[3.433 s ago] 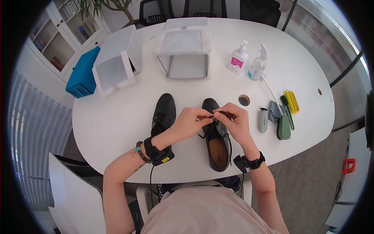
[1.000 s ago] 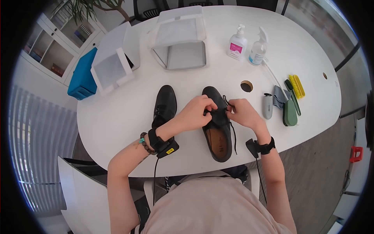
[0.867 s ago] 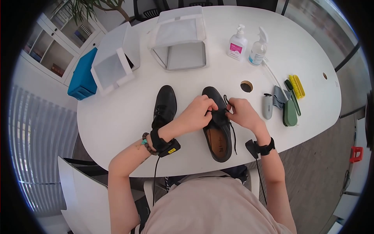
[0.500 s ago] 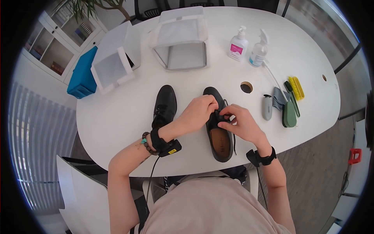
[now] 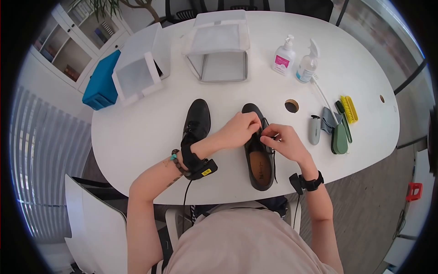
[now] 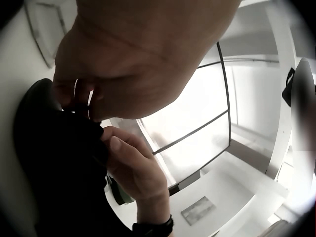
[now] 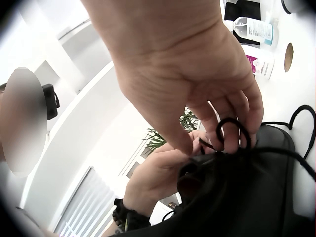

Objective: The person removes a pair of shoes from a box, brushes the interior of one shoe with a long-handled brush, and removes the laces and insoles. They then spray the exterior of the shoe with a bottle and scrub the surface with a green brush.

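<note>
Two black lace-up shoes lie on the table, the left shoe (image 5: pixel 197 116) beside my left forearm. Over the lacing of the right shoe (image 5: pixel 260 170), my left hand (image 5: pixel 238 130) pinches a black lace (image 7: pixel 206 144), seen in the right wrist view. From the other side, my right hand (image 5: pixel 287 140) has its bent fingers at a lace loop (image 7: pixel 232 120), with the thumb apart from them. The left wrist view shows the left hand (image 6: pixel 133 64) above the dark shoe (image 6: pixel 59 163), the right hand (image 6: pixel 136 165) beyond; the lace there is mostly hidden.
Two white boxes with clear panels, one upright (image 5: pixel 220 45), and a blue case (image 5: pixel 102 82) stand at the back left. Farther right are a pump bottle (image 5: pixel 283 59), a spray bottle (image 5: pixel 307 66), a grey device (image 5: pixel 315 130), a cloth (image 5: pixel 327 119), and green and yellow brushes (image 5: pixel 349 109).
Since about a second ago, my right hand has moved inward from the shoe's outer side to the lacing. Its finger and thumb, wide apart half a second ago, are closer together. The head view has shifted slightly.
</note>
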`<state>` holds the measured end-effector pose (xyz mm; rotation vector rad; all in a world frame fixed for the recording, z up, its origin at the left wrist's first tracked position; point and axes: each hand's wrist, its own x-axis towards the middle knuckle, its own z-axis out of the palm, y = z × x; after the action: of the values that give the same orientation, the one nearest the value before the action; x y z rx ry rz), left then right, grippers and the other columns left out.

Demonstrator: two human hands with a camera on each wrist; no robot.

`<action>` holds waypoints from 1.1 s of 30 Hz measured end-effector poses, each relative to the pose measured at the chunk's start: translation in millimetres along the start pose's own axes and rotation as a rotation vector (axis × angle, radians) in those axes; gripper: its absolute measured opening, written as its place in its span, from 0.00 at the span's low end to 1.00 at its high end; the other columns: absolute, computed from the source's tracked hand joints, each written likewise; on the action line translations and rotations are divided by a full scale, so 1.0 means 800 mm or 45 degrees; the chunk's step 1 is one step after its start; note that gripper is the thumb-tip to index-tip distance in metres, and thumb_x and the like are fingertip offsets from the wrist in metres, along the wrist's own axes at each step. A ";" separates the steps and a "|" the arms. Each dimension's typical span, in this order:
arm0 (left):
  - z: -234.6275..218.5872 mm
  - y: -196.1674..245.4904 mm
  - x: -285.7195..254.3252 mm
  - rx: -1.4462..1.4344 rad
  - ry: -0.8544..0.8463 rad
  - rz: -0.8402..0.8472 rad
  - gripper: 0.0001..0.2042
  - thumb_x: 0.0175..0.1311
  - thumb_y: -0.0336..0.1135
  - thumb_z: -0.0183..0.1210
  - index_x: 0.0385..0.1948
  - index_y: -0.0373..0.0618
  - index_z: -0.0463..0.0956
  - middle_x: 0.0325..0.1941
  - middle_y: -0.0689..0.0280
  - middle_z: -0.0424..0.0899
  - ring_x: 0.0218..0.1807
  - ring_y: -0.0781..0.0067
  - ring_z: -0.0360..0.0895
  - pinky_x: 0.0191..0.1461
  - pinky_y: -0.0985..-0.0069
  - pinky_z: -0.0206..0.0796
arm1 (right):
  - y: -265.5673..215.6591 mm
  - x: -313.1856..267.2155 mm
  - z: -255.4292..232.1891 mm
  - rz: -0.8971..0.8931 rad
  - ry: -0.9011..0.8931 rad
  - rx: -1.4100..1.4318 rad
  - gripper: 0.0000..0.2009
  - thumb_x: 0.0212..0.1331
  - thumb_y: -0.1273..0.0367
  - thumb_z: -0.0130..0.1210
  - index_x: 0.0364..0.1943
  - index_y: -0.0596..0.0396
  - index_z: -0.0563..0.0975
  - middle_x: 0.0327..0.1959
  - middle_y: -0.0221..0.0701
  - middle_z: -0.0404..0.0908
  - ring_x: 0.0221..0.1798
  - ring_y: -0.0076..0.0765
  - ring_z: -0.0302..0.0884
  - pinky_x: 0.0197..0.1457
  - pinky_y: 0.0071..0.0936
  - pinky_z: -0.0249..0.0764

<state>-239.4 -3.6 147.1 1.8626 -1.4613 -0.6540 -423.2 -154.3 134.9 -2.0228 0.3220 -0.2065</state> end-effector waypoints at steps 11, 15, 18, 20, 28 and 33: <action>0.001 0.006 -0.005 -0.593 0.047 -0.120 0.11 0.71 0.35 0.66 0.45 0.38 0.79 0.33 0.70 0.82 0.35 0.78 0.76 0.42 0.74 0.71 | 0.011 0.030 0.005 -0.420 0.331 0.048 0.06 0.61 0.74 0.74 0.40 0.56 0.88 0.40 0.30 0.79 0.41 0.32 0.77 0.44 0.31 0.74; -0.006 0.011 0.007 -0.239 -0.096 -0.220 0.12 0.66 0.38 0.74 0.34 0.37 0.85 0.27 0.64 0.83 0.31 0.76 0.77 0.40 0.73 0.71 | -0.010 0.036 0.001 -0.528 0.305 0.153 0.08 0.62 0.74 0.74 0.43 0.56 0.87 0.39 0.27 0.82 0.41 0.28 0.77 0.43 0.29 0.72; -0.004 0.009 0.007 -0.347 0.012 -0.210 0.11 0.67 0.38 0.75 0.39 0.37 0.90 0.31 0.61 0.89 0.33 0.76 0.81 0.42 0.73 0.74 | -0.016 0.028 -0.002 -0.257 0.315 0.123 0.09 0.64 0.74 0.72 0.46 0.58 0.86 0.40 0.26 0.84 0.40 0.24 0.79 0.44 0.26 0.75; -0.001 0.008 0.005 -0.406 0.054 -0.198 0.12 0.69 0.37 0.74 0.45 0.37 0.92 0.35 0.61 0.92 0.36 0.76 0.84 0.45 0.73 0.76 | -0.020 0.019 -0.006 0.055 0.074 0.459 0.09 0.65 0.74 0.71 0.47 0.60 0.86 0.40 0.26 0.87 0.41 0.20 0.82 0.46 0.22 0.78; -0.009 0.011 0.005 -0.786 0.237 -0.057 0.08 0.71 0.31 0.72 0.46 0.38 0.92 0.42 0.65 0.93 0.47 0.80 0.86 0.55 0.78 0.77 | 0.022 0.023 -0.003 0.023 -0.059 0.376 0.04 0.70 0.76 0.68 0.42 0.62 0.84 0.36 0.25 0.87 0.38 0.17 0.82 0.44 0.21 0.79; -0.004 0.010 0.004 -0.807 0.090 -0.110 0.08 0.65 0.31 0.76 0.40 0.37 0.90 0.40 0.66 0.92 0.47 0.80 0.86 0.54 0.76 0.77 | 0.007 0.027 -0.004 -0.067 0.070 0.474 0.03 0.71 0.76 0.67 0.40 0.62 0.84 0.34 0.24 0.86 0.36 0.16 0.80 0.42 0.21 0.78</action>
<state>-241.4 -7.1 154.8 1.4329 -0.9733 -0.9513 -404.5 -165.9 131.5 -1.6607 0.2439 -0.3304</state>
